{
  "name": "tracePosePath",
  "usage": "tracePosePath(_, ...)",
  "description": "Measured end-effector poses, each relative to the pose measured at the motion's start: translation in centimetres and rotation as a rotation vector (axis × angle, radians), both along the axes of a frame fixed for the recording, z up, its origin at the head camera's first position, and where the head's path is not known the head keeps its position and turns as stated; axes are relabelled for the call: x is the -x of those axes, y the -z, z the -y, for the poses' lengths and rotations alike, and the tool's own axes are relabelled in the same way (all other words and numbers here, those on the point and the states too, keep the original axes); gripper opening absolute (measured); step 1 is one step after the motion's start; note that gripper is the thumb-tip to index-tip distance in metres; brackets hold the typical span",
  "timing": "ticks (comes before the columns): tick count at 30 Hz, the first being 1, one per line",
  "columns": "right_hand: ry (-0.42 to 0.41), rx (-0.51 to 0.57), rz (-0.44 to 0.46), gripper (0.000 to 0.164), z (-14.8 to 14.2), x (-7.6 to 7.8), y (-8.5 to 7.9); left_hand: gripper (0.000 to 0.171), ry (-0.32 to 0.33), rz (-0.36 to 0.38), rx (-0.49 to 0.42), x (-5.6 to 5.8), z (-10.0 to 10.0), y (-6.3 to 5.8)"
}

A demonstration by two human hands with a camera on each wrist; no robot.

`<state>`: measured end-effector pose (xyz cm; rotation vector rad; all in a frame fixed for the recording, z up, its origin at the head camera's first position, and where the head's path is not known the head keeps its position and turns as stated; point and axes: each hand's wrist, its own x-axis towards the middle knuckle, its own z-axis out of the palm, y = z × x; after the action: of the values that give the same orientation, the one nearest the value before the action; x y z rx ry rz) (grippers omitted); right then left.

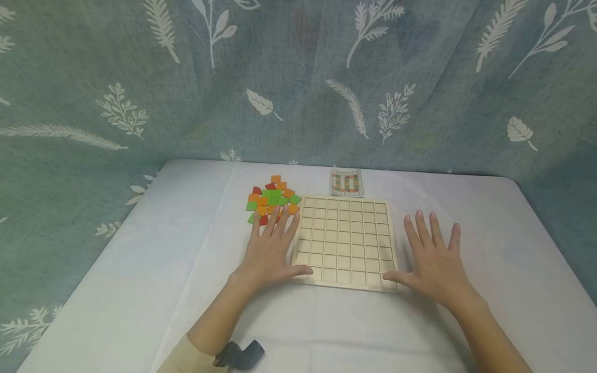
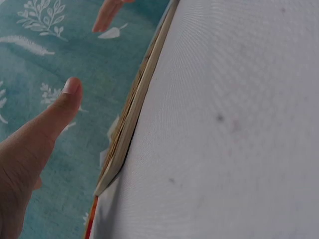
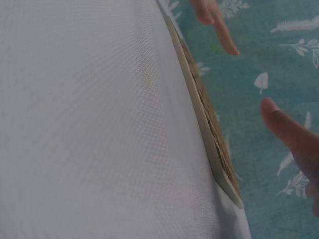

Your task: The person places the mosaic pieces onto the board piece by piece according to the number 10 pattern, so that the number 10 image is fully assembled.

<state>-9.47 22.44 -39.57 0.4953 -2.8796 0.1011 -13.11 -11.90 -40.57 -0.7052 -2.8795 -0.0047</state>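
A light wooden grid board [image 1: 344, 241] with rows of square recesses lies flat on the white cloth. My left hand [image 1: 270, 254], fingers spread, is over the board's left edge and the near side of a pile of small tiles [image 1: 272, 199] in orange, green and red. On the other side, my right hand [image 1: 436, 264] is also spread, its thumb by the board's near right corner. Both hands hold nothing. In the wrist views, the left thumb [image 2: 62, 107] and the right thumb [image 3: 286, 127] appear above the level of the board's edge.
Behind the board lies a small patterned card [image 1: 346, 183] with a coloured grid design. The white-covered table [image 1: 140, 290] meets a blue-green leaf-print curtain [image 1: 280, 77] at the back. A dark strap device [image 1: 240, 356] sits at the left wrist.
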Motion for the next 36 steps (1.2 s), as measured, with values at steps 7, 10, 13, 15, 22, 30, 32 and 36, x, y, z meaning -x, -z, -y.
tracePosePath(7,-0.005,0.004,-0.005,0.120,0.0,-0.1,0.0,0.112,0.011,-0.015,-0.020,0.0,0.1,0.1)
tracePosePath(10,-0.002,0.006,-0.007,0.120,-0.1,-0.1,-0.1,0.111,0.008,-0.007,-0.029,0.1,0.1,0.0)
tracePosePath(13,0.005,0.002,-0.014,0.120,-0.1,0.0,-0.3,0.111,-0.003,-0.001,-0.027,0.2,0.2,-0.2)
tracePosePath(15,0.016,-0.001,-0.018,0.121,-0.2,0.0,-0.3,0.111,-0.010,0.006,-0.023,0.2,0.2,-0.2)
tracePosePath(22,0.022,0.029,-0.037,0.119,-0.3,0.2,-0.5,0.111,-0.012,0.014,-0.050,0.3,0.4,-0.1)
tracePosePath(30,-0.001,0.125,-0.050,0.115,-0.6,0.5,-0.5,0.112,-0.018,-0.002,-0.083,0.7,0.8,0.2)
tracePosePath(32,-0.011,0.155,-0.053,0.114,-0.6,0.5,-0.4,0.112,-0.018,-0.001,-0.086,0.8,0.9,0.4)
tracePosePath(36,-0.023,0.223,-0.055,0.110,-0.8,0.8,-0.1,0.111,-0.017,0.017,-0.102,1.0,1.0,0.6)
